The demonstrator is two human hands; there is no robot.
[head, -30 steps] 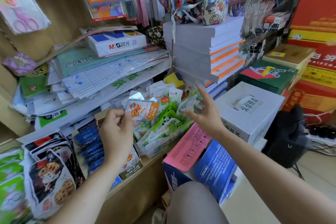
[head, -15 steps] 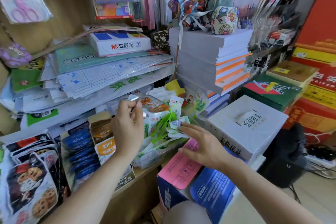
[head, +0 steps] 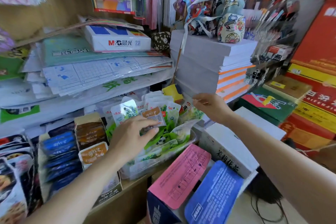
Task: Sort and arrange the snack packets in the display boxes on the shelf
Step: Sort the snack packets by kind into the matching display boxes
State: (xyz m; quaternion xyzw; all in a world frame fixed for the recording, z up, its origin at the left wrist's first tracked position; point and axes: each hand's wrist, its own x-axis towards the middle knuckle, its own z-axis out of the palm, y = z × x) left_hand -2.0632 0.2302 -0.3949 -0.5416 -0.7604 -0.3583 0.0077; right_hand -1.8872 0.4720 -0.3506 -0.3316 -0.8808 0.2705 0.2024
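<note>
A clear plastic tub [head: 189, 143] on the wooden shelf holds several green-and-white snack packets [head: 169, 140]. My left hand [head: 132, 134] hovers over the tub's left side and pinches a small orange-brown packet [head: 153, 115]. Left of the tub stands a cardboard display box [head: 87, 117] of matching orange-brown packets [head: 92, 153], and beside it a row of blue packets [head: 58, 151]. My right hand [head: 211, 107] is at the tub's back right corner, fingers curled near a red-marked packet [head: 187, 105]; whether it holds anything is unclear.
Dark cookie packets [head: 12, 172] fill the far left. Stacks of paper sheets [head: 101, 71] and a tall ream pile [head: 205, 63] overhang the snacks. Below the shelf stand a box with pink and blue flaps [head: 181, 174] and a white carton [head: 234, 152]; red cartons [head: 314, 82] line the right.
My left hand has dropped lower over the tub, still with the orange-brown packet. My right hand lifted off the packet pile and moved up to the tub's back right.
</note>
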